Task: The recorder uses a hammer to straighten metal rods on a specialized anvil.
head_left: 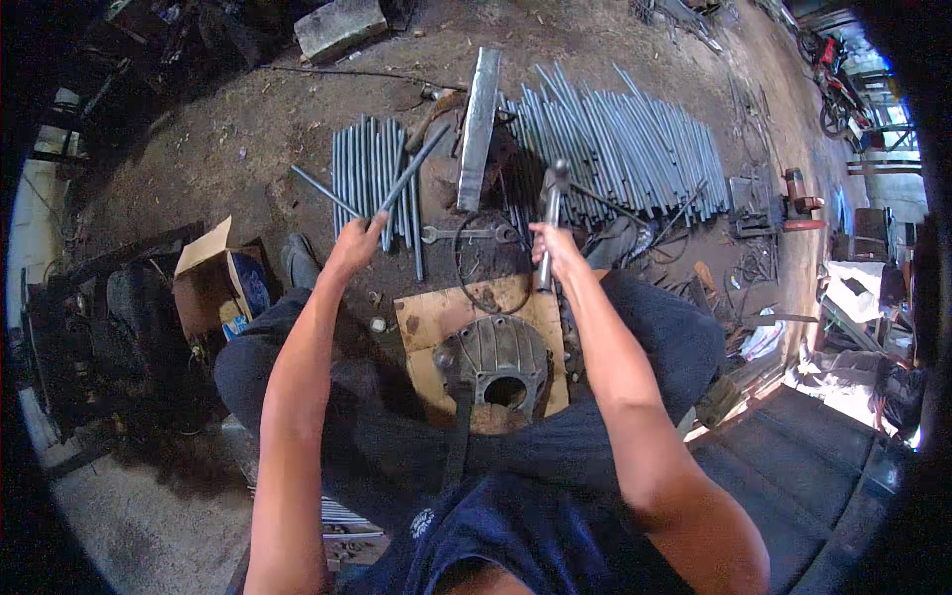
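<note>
My left hand (357, 245) is closed around the near end of a grey metal rod (412, 174), which slants up and to the right. In my right hand (557, 250) is a hammer (552, 206), gripped by its shiny handle with the head upward; the head is a little blurred. Between and beyond the hands stands a bright flat-faced metal bar (479, 129). Several similar rods (369, 164) lie side by side beneath the held one. A larger pile of rods (635, 149) spreads at the far right, beyond the hammer.
A wrench (461, 235) lies between my hands. Closer in, a cast metal housing (501, 349) rests on flattened cardboard (415, 342) between my legs. An open cardboard box (208, 283) stands at left, a concrete block (340, 30) at the far left. Another person (892, 392) is at right.
</note>
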Action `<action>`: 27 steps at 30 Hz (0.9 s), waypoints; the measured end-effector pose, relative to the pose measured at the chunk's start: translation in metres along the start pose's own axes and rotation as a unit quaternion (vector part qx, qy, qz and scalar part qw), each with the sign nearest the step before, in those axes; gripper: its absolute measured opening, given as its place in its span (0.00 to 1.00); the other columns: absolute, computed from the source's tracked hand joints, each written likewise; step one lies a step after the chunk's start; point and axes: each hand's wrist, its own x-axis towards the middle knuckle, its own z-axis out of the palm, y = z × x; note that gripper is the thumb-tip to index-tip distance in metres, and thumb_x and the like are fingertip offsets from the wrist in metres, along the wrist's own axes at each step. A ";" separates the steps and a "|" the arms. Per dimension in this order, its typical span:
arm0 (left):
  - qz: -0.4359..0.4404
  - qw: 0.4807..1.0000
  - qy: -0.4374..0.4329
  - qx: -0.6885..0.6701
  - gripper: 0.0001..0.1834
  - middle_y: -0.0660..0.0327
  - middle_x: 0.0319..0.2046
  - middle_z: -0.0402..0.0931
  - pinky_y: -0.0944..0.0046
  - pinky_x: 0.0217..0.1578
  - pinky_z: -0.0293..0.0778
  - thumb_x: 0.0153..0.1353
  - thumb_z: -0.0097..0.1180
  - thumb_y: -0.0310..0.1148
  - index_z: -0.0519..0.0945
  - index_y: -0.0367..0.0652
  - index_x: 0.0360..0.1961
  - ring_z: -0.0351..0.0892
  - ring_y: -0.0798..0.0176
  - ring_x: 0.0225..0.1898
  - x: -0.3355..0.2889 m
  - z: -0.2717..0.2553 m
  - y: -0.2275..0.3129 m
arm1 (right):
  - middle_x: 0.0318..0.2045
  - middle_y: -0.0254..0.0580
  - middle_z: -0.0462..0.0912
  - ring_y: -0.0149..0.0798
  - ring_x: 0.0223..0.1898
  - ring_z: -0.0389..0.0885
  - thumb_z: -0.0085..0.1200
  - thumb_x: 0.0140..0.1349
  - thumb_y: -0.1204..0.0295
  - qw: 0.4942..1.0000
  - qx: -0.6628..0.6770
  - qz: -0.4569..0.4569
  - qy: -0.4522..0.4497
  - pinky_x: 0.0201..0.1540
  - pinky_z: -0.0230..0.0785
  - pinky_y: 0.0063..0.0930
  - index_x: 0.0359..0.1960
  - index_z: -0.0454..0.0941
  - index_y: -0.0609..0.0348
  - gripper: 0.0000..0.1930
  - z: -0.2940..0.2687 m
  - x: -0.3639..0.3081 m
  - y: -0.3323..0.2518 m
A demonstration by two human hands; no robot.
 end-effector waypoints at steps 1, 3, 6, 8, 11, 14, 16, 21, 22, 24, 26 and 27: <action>0.006 1.000 -0.010 0.011 0.35 0.49 0.15 0.68 0.54 0.26 0.66 0.61 0.43 0.57 0.73 0.28 0.21 0.70 0.59 0.21 -0.002 -0.003 0.005 | 0.11 0.25 0.60 0.25 0.10 0.58 0.54 0.55 0.72 0.997 0.033 0.063 -0.021 0.14 0.55 0.21 0.25 0.68 0.55 0.07 -0.012 0.009 0.020; -0.034 0.999 -0.018 -0.030 0.33 0.52 0.15 0.67 0.54 0.25 0.65 0.62 0.43 0.56 0.73 0.30 0.21 0.67 0.60 0.20 -0.005 -0.011 0.012 | 0.11 0.27 0.61 0.26 0.10 0.58 0.52 0.56 0.71 0.994 -0.010 0.104 -0.015 0.14 0.55 0.22 0.27 0.70 0.56 0.05 -0.009 0.017 0.057; -0.060 0.991 -0.051 -0.110 0.32 0.58 0.15 0.65 0.56 0.24 0.63 0.63 0.42 0.55 0.72 0.32 0.20 0.64 0.63 0.19 0.001 -0.001 0.045 | 0.14 0.37 0.68 0.36 0.13 0.64 0.48 0.57 0.68 0.988 -0.094 0.125 0.006 0.15 0.60 0.33 0.24 0.73 0.61 0.09 -0.048 0.068 0.134; -0.044 0.989 -0.066 -0.126 0.30 0.61 0.15 0.64 0.59 0.24 0.62 0.64 0.42 0.54 0.71 0.33 0.20 0.62 0.67 0.20 -0.003 -0.001 0.054 | 0.18 0.42 0.73 0.41 0.16 0.68 0.49 0.55 0.67 0.977 -0.160 0.139 -0.022 0.15 0.61 0.38 0.20 0.74 0.58 0.10 -0.046 0.075 0.167; -0.050 0.993 -0.064 -0.082 0.30 0.61 0.16 0.67 0.61 0.25 0.63 0.64 0.43 0.53 0.73 0.32 0.23 0.64 0.67 0.21 -0.005 0.001 0.041 | 0.11 0.32 0.65 0.31 0.10 0.62 0.51 0.57 0.65 0.965 -0.153 0.209 -0.044 0.13 0.57 0.28 0.20 0.69 0.52 0.11 -0.022 0.055 0.181; -0.046 0.992 -0.077 -0.087 0.29 0.60 0.17 0.69 0.61 0.26 0.65 0.63 0.44 0.52 0.75 0.30 0.27 0.66 0.67 0.22 -0.006 -0.001 0.040 | 0.11 0.33 0.65 0.34 0.10 0.63 0.53 0.59 0.62 0.972 -0.129 0.195 -0.005 0.14 0.59 0.30 0.20 0.70 0.53 0.13 -0.013 0.043 0.193; -0.036 0.992 -0.075 -0.090 0.29 0.60 0.18 0.70 0.61 0.27 0.66 0.63 0.45 0.51 0.75 0.29 0.29 0.67 0.66 0.22 -0.009 -0.004 0.048 | 0.18 0.37 0.71 0.36 0.17 0.68 0.53 0.58 0.61 0.967 -0.159 0.197 0.002 0.21 0.62 0.33 0.25 0.73 0.56 0.12 -0.023 0.045 0.199; 0.020 0.990 -0.090 -0.106 0.27 0.53 0.20 0.74 0.56 0.29 0.68 0.65 0.44 0.49 0.75 0.29 0.32 0.74 0.56 0.23 -0.001 0.004 0.070 | 0.16 0.40 0.71 0.38 0.17 0.70 0.53 0.56 0.65 0.963 -0.193 0.175 0.068 0.18 0.64 0.34 0.25 0.73 0.56 0.09 -0.073 0.086 0.224; -0.018 0.993 -0.068 -0.091 0.27 0.53 0.20 0.74 0.56 0.29 0.68 0.65 0.44 0.49 0.75 0.29 0.32 0.74 0.56 0.23 -0.015 -0.007 0.032 | 0.15 0.40 0.70 0.39 0.17 0.70 0.52 0.55 0.66 0.948 -0.257 0.184 0.037 0.18 0.64 0.34 0.25 0.73 0.58 0.08 -0.015 0.041 0.206; 0.074 0.997 -0.006 0.033 0.24 0.42 0.22 0.75 0.49 0.30 0.69 0.65 0.43 0.47 0.74 0.32 0.29 0.76 0.40 0.26 -0.005 0.006 0.033 | 0.14 0.41 0.70 0.40 0.16 0.69 0.51 0.55 0.66 0.962 -0.205 0.177 0.023 0.18 0.64 0.35 0.25 0.74 0.58 0.09 -0.032 0.050 0.196; 0.101 0.992 0.019 0.066 0.23 0.39 0.23 0.74 0.45 0.31 0.69 0.65 0.43 0.46 0.73 0.32 0.29 0.74 0.36 0.28 0.000 0.017 0.029 | 0.14 0.38 0.70 0.38 0.14 0.67 0.49 0.58 0.67 0.977 -0.161 0.136 -0.034 0.17 0.63 0.33 0.24 0.73 0.58 0.10 -0.039 0.047 0.178; 0.133 0.986 0.038 0.094 0.23 0.36 0.24 0.73 0.42 0.31 0.68 0.65 0.42 0.46 0.72 0.33 0.28 0.73 0.32 0.30 0.004 0.026 0.039 | 0.14 0.38 0.67 0.39 0.12 0.64 0.41 0.59 0.72 0.974 -0.107 0.192 -0.048 0.16 0.63 0.36 0.29 0.72 0.58 0.07 -0.055 0.058 0.155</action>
